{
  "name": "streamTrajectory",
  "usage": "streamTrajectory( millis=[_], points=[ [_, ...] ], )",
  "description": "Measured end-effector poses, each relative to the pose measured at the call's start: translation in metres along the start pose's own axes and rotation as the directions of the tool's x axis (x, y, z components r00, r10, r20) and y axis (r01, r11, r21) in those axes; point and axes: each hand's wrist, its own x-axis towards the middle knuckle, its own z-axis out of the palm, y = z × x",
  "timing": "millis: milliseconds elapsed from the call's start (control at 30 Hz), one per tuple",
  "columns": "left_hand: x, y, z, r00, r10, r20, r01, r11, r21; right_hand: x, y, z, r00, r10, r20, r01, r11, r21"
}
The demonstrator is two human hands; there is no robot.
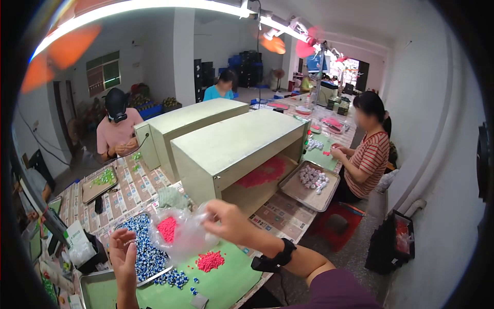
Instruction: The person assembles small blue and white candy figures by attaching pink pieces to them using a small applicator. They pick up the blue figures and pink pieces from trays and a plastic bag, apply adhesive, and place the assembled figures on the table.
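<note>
My right hand [225, 220] pinches the edge of a clear plastic bag [188, 239], lifted above the green mat [234, 273]. Small pink pieces [167, 229] show through the bag's wall. A loose pile of pink pieces [210, 261] lies on the mat below my right hand. To the left, my left hand [123, 252] is raised with fingers apart and loosely bent, holding nothing that I can see. Beside it, a metal tray [98, 280] is partly heaped with small blue-and-white pieces [141, 242], and several have spilled onto the mat.
Two pale box-shaped housings [236, 139] stand on the table ahead. A tray of white balls [314, 180] is at the right, near a person in a striped shirt [370, 159]. Another person [121, 129] works at the left by a tray of green pieces [100, 183]. A black crate [391, 242] sits on the floor.
</note>
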Motion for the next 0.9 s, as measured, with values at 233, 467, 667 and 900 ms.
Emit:
streamTrajectory(
  millis=[233, 467, 667, 900],
  points=[
    [-0.002, 0.041, 0.093, 0.854, 0.111, 0.509, -0.024, 0.984, -0.174, -0.012, -0.063, 0.037, 0.955, -0.205, 0.214, 0.121, 0.928, 0.352],
    [-0.011, 0.026, 0.081, 0.716, -0.2, 0.668, 0.317, 0.947, -0.056, -0.008, -0.042, -0.005, 0.984, -0.159, 0.079, 0.161, 0.987, -0.021],
    [-0.017, 0.018, 0.039, 0.677, -0.254, 0.691, 0.472, 0.87, -0.142, -0.007, -0.022, -0.008, 0.98, 0.186, 0.064, -0.195, 0.876, 0.441],
    [-0.016, 0.002, 0.031, 0.864, -0.319, 0.389, 0.502, 0.491, -0.712, -0.037, -0.017, 0.057, 0.919, -0.31, 0.244, 0.355, 0.919, -0.172]
  ],
)
